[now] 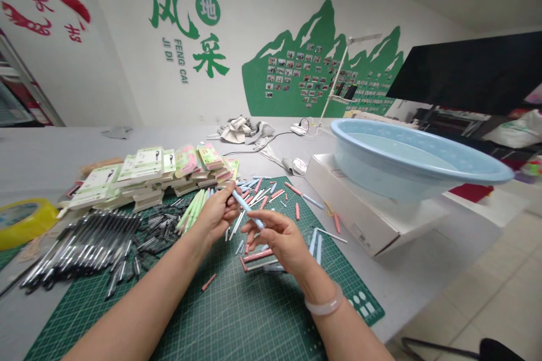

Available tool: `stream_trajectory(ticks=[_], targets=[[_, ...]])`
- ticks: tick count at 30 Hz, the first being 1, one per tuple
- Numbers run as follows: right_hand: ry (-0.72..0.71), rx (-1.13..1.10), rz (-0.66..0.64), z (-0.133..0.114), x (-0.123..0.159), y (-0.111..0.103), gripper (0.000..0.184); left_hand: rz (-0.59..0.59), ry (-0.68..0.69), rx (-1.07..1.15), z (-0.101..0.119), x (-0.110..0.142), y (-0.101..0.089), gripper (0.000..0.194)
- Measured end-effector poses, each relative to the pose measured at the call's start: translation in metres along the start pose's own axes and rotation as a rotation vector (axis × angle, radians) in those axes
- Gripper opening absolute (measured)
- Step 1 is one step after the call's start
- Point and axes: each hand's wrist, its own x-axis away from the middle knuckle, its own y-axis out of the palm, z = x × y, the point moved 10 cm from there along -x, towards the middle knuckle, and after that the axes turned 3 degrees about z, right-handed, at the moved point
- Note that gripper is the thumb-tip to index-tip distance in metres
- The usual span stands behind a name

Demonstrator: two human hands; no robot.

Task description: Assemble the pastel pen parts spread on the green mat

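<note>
Both my hands meet over a green cutting mat (237, 316). My left hand (218, 211) is closed and pinches the upper end of a light blue pen (246, 206). My right hand (277, 237) is closed round the pen's lower end, and a pale bangle sits on that wrist. Just left of my left hand lies a bundle of green pens (192, 208). Loose pink, blue and white pen parts (271, 194) are scattered on the mat behind and under my hands.
A heap of black pen refills (91, 245) lies at the left. Stacked packaged boxes (146, 175) stand behind it. A light blue basin (406, 155) rests on a white box (364, 220) at the right. A yellow tape roll (23, 220) sits far left.
</note>
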Motion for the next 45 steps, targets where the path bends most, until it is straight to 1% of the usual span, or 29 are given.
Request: stream_trajectory(ticks=[2, 5, 9, 11, 16, 18, 20, 22, 23, 25, 30, 32, 35, 37, 39, 42, 44, 45], targets=[[-0.018, -0.009, 0.022, -0.001, 0.000, -0.003, 0.032, -0.034, -0.010, 0.035, -0.002, 0.000, 0.003, 0.032], [-0.010, -0.027, 0.021, 0.000, 0.001, -0.001, 0.029, -0.044, 0.003, 0.046, 0.001, 0.001, 0.004, 0.031], [0.040, -0.025, -0.023, 0.002, 0.002, 0.009, 0.032, -0.061, -0.011, 0.033, 0.002, 0.002, 0.007, 0.029], [0.049, -0.036, -0.023, 0.001, 0.002, 0.011, 0.034, -0.062, -0.012, 0.027, 0.003, 0.003, 0.008, 0.029], [0.091, -0.131, 0.010, 0.006, 0.002, 0.007, 0.028, -0.110, 0.014, -0.050, 0.011, 0.008, 0.015, 0.029], [0.136, -0.197, 0.048, 0.014, 0.002, 0.001, 0.028, -0.126, 0.051, -0.108, 0.015, 0.011, 0.018, 0.029], [0.229, -0.245, 0.056, 0.027, 0.003, -0.001, 0.028, -0.119, 0.108, -0.189, 0.019, 0.013, 0.019, 0.030], [0.327, -0.229, 0.037, 0.040, 0.005, -0.001, 0.024, -0.093, 0.164, -0.280, 0.022, 0.014, 0.019, 0.031], [0.351, -0.191, 0.035, 0.044, 0.005, -0.002, 0.023, -0.075, 0.187, -0.323, 0.024, 0.015, 0.018, 0.031], [0.331, -0.079, 0.079, 0.045, 0.003, -0.008, 0.022, -0.036, 0.223, -0.390, 0.026, 0.016, 0.017, 0.033], [0.196, 0.167, 0.295, 0.036, 0.001, -0.026, 0.020, 0.075, 0.307, -0.478, 0.032, 0.019, 0.013, 0.033], [0.157, 0.258, 0.359, 0.033, 0.003, -0.030, 0.019, 0.110, 0.337, -0.499, 0.032, 0.021, 0.011, 0.033], [0.036, 0.458, 0.436, 0.022, 0.006, -0.032, 0.016, 0.163, 0.386, -0.540, 0.034, 0.024, 0.010, 0.033], [-0.030, 0.545, 0.470, 0.017, 0.008, -0.033, 0.016, 0.186, 0.421, -0.558, 0.037, 0.027, 0.010, 0.032], [-0.031, 0.509, 0.470, 0.019, 0.008, -0.034, 0.018, 0.165, 0.423, -0.566, 0.039, 0.027, 0.013, 0.031], [0.052, 0.344, 0.391, 0.031, 0.002, -0.031, 0.023, 0.107, 0.388, -0.566, 0.040, 0.025, 0.018, 0.030], [0.096, 0.319, 0.368, 0.035, 0.002, -0.029, 0.024, 0.130, 0.399, -0.555, 0.042, 0.027, 0.016, 0.029], [0.092, 0.364, 0.386, 0.034, 0.003, -0.030, 0.022, 0.159, 0.417, -0.544, 0.044, 0.028, 0.013, 0.029]])
